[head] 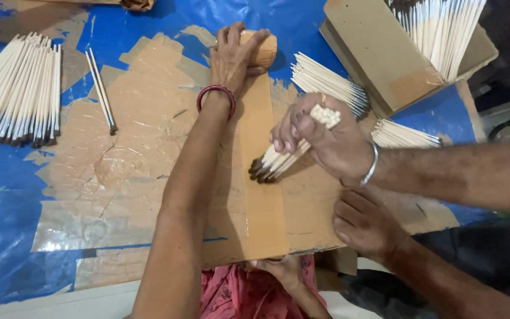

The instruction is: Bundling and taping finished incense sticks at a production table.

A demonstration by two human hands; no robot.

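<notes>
My left hand [231, 59], with a red bangle at the wrist, reaches far forward and grips the rolled far end [265, 50] of a long brown cardboard strip [261, 195]. The strip runs back toward me along my forearm. My right hand [281, 269] curls around its near end at the table edge and is mostly hidden beneath it. A co-worker's hand [332, 147], wearing a silver bracelet, comes in from the right. It holds a small bundle of white dark-tipped sticks [273, 162], whose tips rest on the strip.
A large pile of the same sticks [19, 88] lies at the left, with two loose ones [100, 88] nearby. More sticks [326, 82] fan out beside an open cardboard box [379, 53]. The co-worker's foot [364, 227] rests on the taped brown sheet [119, 165] over blue tarp [7, 195].
</notes>
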